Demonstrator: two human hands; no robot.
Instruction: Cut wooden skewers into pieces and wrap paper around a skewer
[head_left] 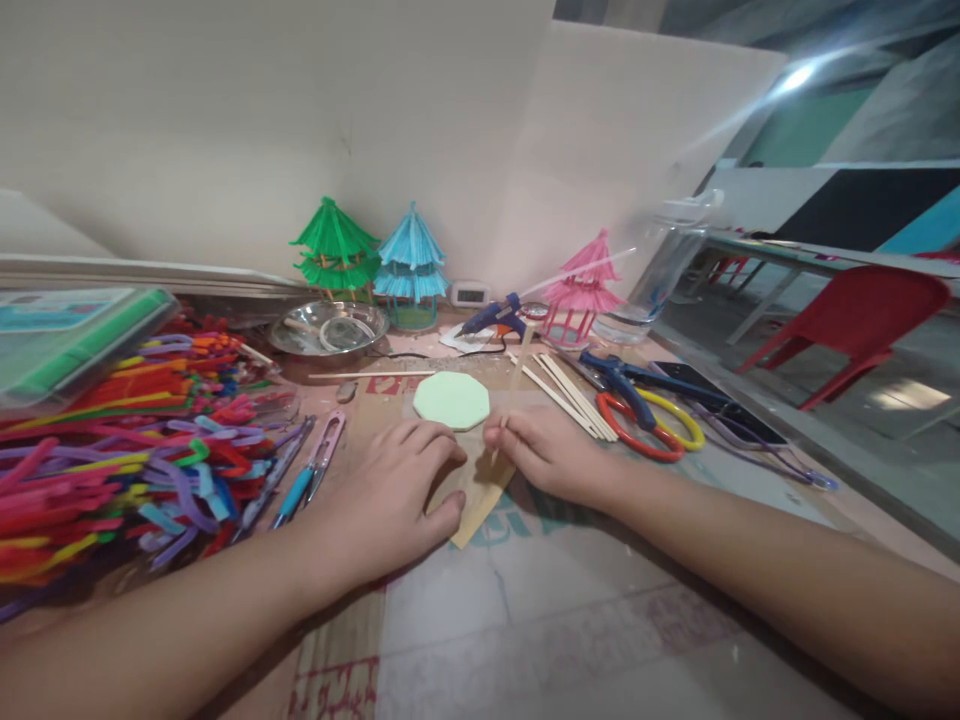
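Note:
My right hand [536, 450] is closed on a thin wooden stick [519, 370], which stands up and leans slightly right. Below that hand a tan strip [484, 505] lies slantwise on the table. My left hand [401, 495] rests at the strip's left side, palm down, thumb and fingers apart, holding nothing visible. Just beyond both hands lies a pale green octagonal piece [451, 400]. Several loose wooden sticks [566, 395] lie right of it, and one more stick [371, 375] lies behind it on the left.
Colourful pipe cleaners [112, 460] and a plastic case [75, 345] fill the left. Behind stand green [335, 250], blue [412, 265] and pink [586, 285] small towers, a metal dish [328, 345] and a glue gun [495, 318]. Scissors [637, 440], pliers [622, 385] and a phone [720, 405] lie right.

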